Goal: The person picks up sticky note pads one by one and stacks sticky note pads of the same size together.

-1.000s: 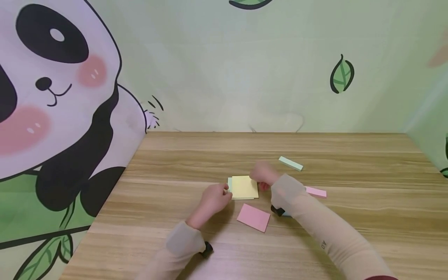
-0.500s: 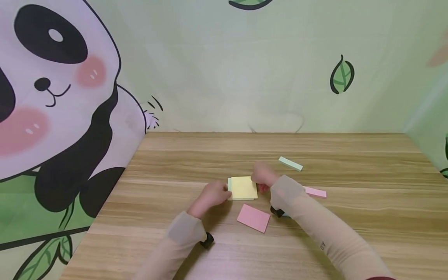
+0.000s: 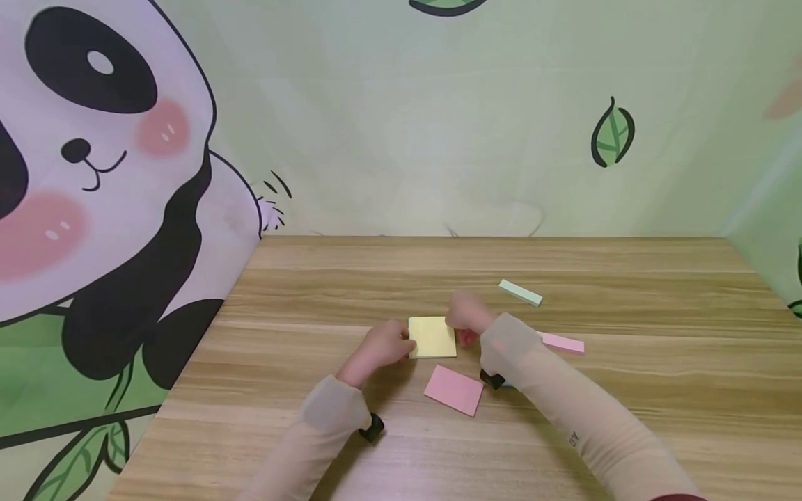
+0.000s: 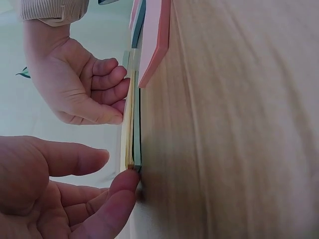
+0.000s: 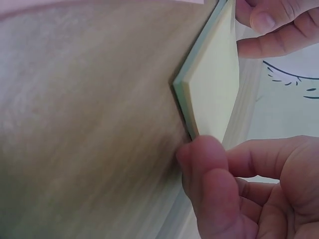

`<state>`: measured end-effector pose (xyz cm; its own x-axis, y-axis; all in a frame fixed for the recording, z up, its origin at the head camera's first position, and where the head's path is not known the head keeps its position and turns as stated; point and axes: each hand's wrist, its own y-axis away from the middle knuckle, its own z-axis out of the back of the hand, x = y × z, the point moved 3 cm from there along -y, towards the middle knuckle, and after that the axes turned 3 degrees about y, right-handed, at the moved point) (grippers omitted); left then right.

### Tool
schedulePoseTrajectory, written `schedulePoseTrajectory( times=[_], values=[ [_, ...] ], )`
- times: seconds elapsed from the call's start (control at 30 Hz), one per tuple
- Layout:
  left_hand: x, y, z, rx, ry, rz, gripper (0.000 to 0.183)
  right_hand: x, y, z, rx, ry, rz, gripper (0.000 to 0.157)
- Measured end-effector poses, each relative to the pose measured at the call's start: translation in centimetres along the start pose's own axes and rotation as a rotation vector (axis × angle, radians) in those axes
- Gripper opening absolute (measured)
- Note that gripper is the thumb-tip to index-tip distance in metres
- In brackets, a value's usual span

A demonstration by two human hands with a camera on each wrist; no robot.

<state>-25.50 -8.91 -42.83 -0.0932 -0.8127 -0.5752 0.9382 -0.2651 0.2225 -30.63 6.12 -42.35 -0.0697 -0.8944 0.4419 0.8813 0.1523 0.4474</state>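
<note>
A yellow sticky note pad [image 3: 432,337] lies squarely on a green sticky note pad [image 4: 136,144], forming a stack on the table. My left hand [image 3: 383,343] is at the stack's left edge; one fingertip presses against the side of the pads, and in the left wrist view the thumb stands apart from them. My right hand [image 3: 468,316] pinches the opposite side near its far corner, with the thumb at the yellow top and bent fingers at the edge [image 5: 209,169]. A pink sticky note pad [image 3: 454,390] lies just in front of the stack.
A narrow pale green pad [image 3: 521,293] lies behind the right hand. A narrow pink pad [image 3: 564,342] lies to the right, partly behind the right sleeve. A blue piece [image 3: 508,384] peeks out under that forearm. A panda-printed backdrop [image 3: 401,139] borders the wooden table [image 3: 658,390].
The yellow pad has slid left over the green one, so the green strip at its left edge no longer shows from above. The right hand moved slightly left; the left hand stays at the edge.
</note>
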Motion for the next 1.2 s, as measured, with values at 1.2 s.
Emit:
schedulePoseTrajectory(
  times=[1.2],
  values=[
    [0.6,-2.0,0.3,-0.008,0.227,0.066,0.016,-1.0,-1.3,0.1,-0.050,-0.270,0.009,0.013]
  ],
)
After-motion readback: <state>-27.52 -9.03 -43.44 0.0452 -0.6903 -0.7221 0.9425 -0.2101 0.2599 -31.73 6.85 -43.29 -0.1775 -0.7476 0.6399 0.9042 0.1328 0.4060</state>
